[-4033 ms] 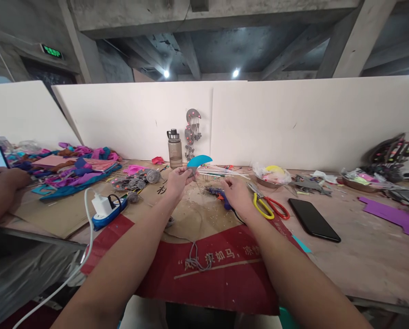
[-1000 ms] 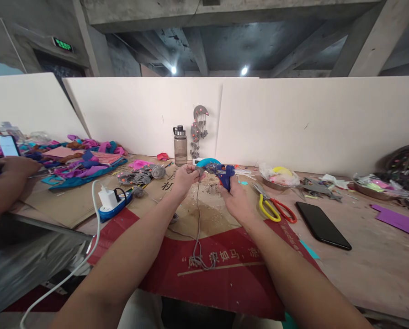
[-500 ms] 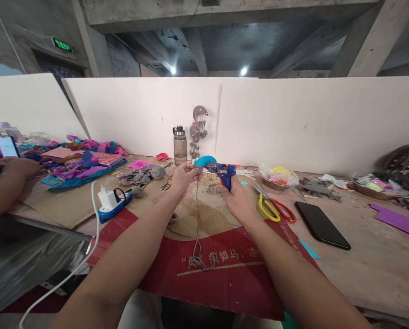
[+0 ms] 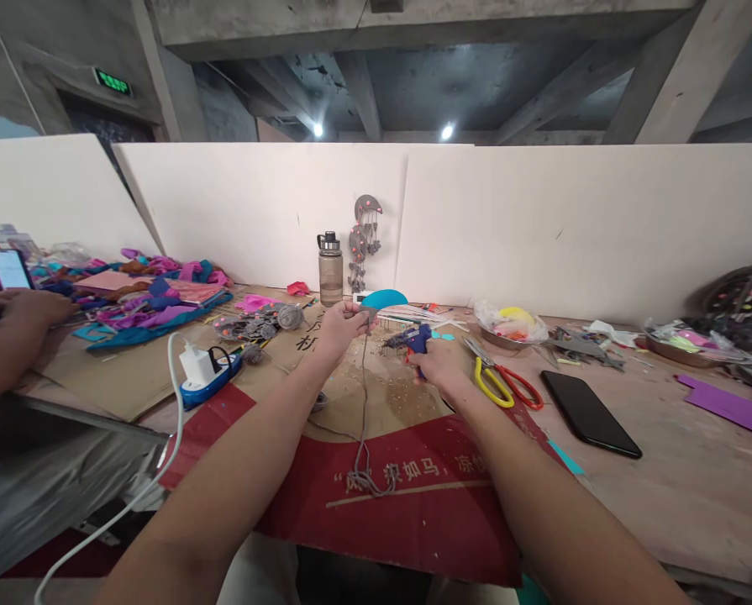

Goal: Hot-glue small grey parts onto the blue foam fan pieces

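My left hand point(image 4: 343, 329) is closed, pinching a small grey piece point(image 4: 367, 313) between thumb and fingertips. From that pinch a grey yarn point(image 4: 364, 386) hangs down to a loose tangle on the red part of the cardboard. Just beyond the fingertips shows a blue rounded piece point(image 4: 385, 298); I cannot tell whether the hand touches it. My right hand point(image 4: 437, 363) is wrapped round the handle of a blue glue gun point(image 4: 418, 338). Its nozzle points left, low over the cardboard point(image 4: 407, 395) and apart from the grey piece.
Scissors point(image 4: 502, 382) and a black phone point(image 4: 590, 413) lie right of my right hand. A bottle point(image 4: 331, 273) stands behind my left hand. Left are a power strip point(image 4: 212, 382) with a white cable and a heap of coloured scraps point(image 4: 161, 294). Another person's hand point(image 4: 39, 308) is at far left.
My right hand has moved the glue gun down and away from the grey piece, uncovering more of the blue piece. My left hand stays almost where it was.
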A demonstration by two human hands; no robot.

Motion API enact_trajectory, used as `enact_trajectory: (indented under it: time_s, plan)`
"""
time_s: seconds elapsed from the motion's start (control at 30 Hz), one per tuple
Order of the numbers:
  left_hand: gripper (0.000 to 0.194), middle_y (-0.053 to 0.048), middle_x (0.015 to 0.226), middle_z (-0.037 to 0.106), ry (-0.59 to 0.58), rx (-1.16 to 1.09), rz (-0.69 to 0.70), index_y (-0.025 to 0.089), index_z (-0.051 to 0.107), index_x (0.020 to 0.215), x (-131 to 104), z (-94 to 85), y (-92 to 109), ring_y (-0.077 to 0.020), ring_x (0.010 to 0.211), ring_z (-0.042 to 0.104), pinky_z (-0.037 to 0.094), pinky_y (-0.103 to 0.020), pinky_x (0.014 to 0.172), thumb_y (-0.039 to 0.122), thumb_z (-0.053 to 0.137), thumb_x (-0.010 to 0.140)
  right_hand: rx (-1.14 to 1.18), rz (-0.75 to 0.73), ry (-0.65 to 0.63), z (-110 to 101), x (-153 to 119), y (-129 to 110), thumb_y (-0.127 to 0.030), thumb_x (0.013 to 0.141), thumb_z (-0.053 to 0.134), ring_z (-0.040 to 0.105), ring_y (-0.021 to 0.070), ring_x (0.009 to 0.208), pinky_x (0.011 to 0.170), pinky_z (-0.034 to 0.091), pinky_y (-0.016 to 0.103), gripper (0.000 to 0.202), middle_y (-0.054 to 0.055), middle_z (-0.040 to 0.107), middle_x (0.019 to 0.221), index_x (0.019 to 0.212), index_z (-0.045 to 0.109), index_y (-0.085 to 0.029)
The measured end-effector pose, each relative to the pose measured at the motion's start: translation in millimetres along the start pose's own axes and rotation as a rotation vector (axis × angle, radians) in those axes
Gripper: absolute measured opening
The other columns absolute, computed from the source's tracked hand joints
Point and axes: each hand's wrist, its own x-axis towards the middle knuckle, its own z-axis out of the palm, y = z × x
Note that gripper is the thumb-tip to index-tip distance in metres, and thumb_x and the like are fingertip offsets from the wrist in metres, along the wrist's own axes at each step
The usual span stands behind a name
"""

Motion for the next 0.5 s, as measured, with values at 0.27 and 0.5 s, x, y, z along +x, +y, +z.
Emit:
enact_trajectory:
  time_s: [0.27,0.5]
  plan:
    - [0.018,-0.002,0.065,0.065,0.045,0.254,0.14,0.018,0.055,0.073,-3,4.5,-6,-0.0182,0.069,0.066,0.051,-0.033,0.071,0.023,0.072,0.069,-0.189,-0.22,0.224,-11,-9,-8,-0.034,0.074,0.056,0.057,0.0274,0.093,0.083,0.04,0.04,0.017,0.011,0.062,0.079,0.068,0.048,-0.021]
    - [0.011,-0.002,0.074,0.065,0.067,0.582,0.347,0.019,0.055,0.079,-20,15.5,1,-0.0157,0.066,0.062,0.046,-0.028,0.065,0.024,0.064,0.074,0.781,-0.197,-0.072,36,-19,-44,-0.026,0.061,0.065,0.059,0.0144,0.082,0.077,0.046,0.031,0.04,0.001,0.059,0.094,0.09,0.037,-0.024]
